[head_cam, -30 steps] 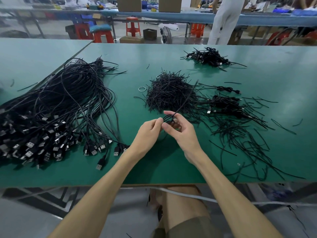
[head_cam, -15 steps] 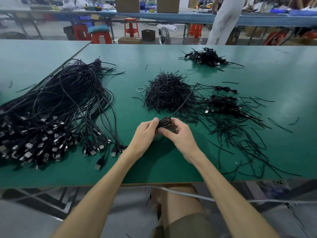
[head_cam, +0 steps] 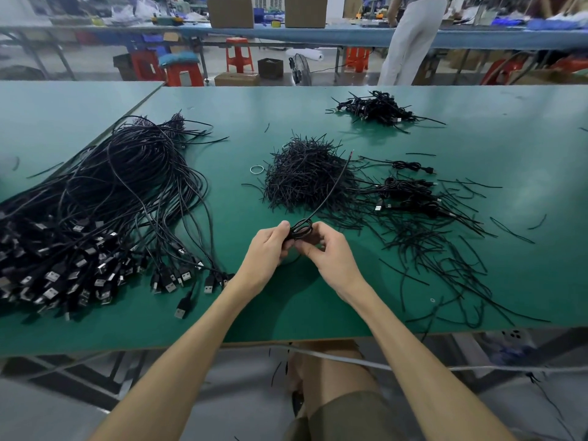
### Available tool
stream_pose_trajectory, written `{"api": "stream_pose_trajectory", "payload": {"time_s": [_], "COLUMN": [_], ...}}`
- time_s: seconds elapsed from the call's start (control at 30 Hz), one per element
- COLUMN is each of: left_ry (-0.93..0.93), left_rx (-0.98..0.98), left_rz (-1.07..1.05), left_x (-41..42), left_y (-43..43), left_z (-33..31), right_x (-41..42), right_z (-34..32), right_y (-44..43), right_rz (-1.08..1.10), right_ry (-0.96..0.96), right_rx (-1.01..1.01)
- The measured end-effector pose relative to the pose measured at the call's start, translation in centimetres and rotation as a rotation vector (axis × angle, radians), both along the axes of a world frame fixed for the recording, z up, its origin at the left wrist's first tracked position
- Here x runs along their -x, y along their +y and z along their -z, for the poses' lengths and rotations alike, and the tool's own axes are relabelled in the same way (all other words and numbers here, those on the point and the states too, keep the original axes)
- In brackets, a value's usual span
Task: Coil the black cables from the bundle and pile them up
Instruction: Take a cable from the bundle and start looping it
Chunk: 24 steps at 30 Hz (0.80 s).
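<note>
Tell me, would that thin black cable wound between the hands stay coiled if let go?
Probably not. The thin black cable has a free tail jutting nearly straight instead of drooping, so it seems springy. The left hand and right hand both pinch its small loops, which would likely spread open.

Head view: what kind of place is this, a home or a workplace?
Most likely a cable assembly workshop. A large bundle of black cables lies on a long green table, the left hand and right hand grip a coiled cable, and behind stand more benches with cardboard boxes and red stools.
</note>
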<state>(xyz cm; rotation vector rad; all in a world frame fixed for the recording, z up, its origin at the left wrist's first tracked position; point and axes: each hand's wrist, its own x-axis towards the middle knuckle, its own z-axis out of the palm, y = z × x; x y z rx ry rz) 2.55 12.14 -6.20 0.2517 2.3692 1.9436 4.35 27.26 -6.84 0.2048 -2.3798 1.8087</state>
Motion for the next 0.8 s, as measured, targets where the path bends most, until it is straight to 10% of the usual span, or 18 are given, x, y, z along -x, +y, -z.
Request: {"api": "stream_pose_trajectory", "payload": {"time_s": [0.8], "left_ry": [0.033], "left_rx": [0.046], "left_rz": [-0.03], "left_x": [0.34], "left_y": [0.03], "left_z": [0.36], "right_x": [-0.33], "right_z": [-0.16], "right_y": [-0.75], "right_rz": [0.058], "right_ry": [0.039], "right_rx": [-0.137]}}
